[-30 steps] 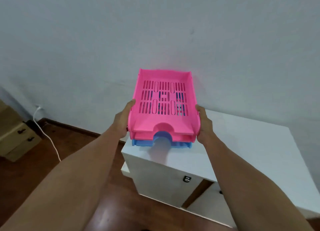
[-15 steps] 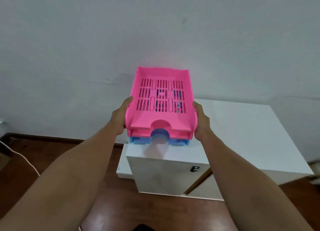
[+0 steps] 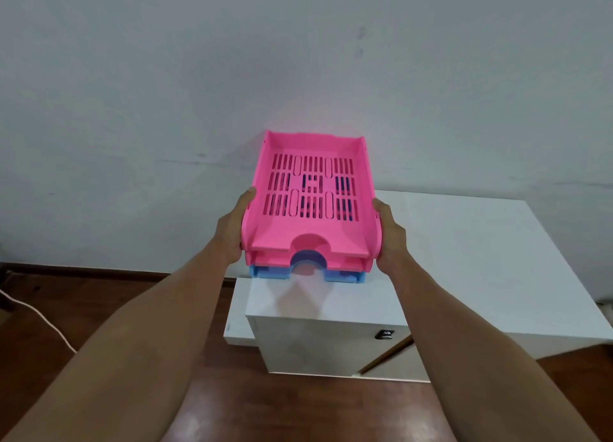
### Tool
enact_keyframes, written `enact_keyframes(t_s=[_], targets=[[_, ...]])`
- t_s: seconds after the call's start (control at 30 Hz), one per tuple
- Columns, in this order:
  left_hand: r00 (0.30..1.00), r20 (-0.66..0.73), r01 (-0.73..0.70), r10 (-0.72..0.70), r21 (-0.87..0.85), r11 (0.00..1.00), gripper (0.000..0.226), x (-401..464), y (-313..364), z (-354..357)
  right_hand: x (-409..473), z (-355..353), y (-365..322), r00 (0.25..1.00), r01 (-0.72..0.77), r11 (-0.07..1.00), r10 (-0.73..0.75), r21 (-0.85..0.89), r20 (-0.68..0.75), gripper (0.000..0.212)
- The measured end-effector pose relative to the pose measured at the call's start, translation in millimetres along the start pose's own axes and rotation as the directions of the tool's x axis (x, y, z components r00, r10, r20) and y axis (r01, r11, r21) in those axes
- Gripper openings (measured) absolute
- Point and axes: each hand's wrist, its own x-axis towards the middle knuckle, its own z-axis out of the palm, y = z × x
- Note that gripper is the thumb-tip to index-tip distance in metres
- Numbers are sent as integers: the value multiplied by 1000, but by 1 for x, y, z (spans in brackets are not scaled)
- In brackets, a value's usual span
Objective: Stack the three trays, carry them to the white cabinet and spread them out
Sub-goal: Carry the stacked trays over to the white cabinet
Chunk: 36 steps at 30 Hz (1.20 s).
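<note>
Hands grip the stack of three plastic trays (image 3: pixel 310 209), pink on top, blue at the bottom. The left hand (image 3: pixel 232 232) and right hand (image 3: pixel 391 234) squeeze its two sides. The stack hangs over the near left corner of the white box-shaped cabinet (image 3: pixel 464 259). I think it should go down flat and slowly, further from the edge.

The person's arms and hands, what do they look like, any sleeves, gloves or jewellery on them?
Both forearms are bare up to the frame's lower edge: no sleeves in view. The left hand and right hand wear no gloves, and no watch, bracelet or ring shows on the parts visible. The fingers are mostly hidden, so rings there cannot be ruled out.
</note>
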Motion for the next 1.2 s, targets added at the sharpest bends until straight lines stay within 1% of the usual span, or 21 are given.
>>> enact_keyframes(t_s=[0.13,0.2,0.33,0.5,0.67,0.77,0.83,0.93,1.03,1.13,1.2], targets=[[997,79,15,-11,-56,998,85,0,1,2,1,0,0,1000,-4,1000,4,-12,-2,44],[996,91,22,-17,-49,999,82,-1,1,3,1,-1,-1,1000,-17,1000,17,1,-4,46],[997,76,16,-15,-12,1000,85,-1,0,6,0,-6,0,1000,-17,997,18,75,-22,42],[999,51,-2,4,-40,999,80,-5,0,14,2,-7,0,999,-23,996,25,85,-23,42],[999,37,-13,15,-61,998,87,-8,0,16,3,-8,-2,1000,-15,999,16,31,-12,43],[1000,13,-7,8,-66,998,82,-10,-1,18,2,-10,-5,1000,-11,1000,11,-9,-5,42],[1000,-8,-3,2,-68,998,81,-10,-1,17,1,-11,-5,1000,-17,1000,17,-26,-1,47],[1000,-15,-4,3,-71,997,87,-10,-1,17,1,-12,-4,1000,-25,1000,25,-9,6,50],[1000,-6,0,0,-71,997,91,-13,2,20,2,-12,-4,1000,-22,1000,22,14,-2,46],[1000,13,6,-5,-68,998,87,-15,4,21,4,-11,-5,1000,-21,1000,21,18,-2,43],[1000,-2,16,-16,-47,999,84,-17,6,21,2,-10,-7,1000,-19,1000,18,-25,-14,44]])
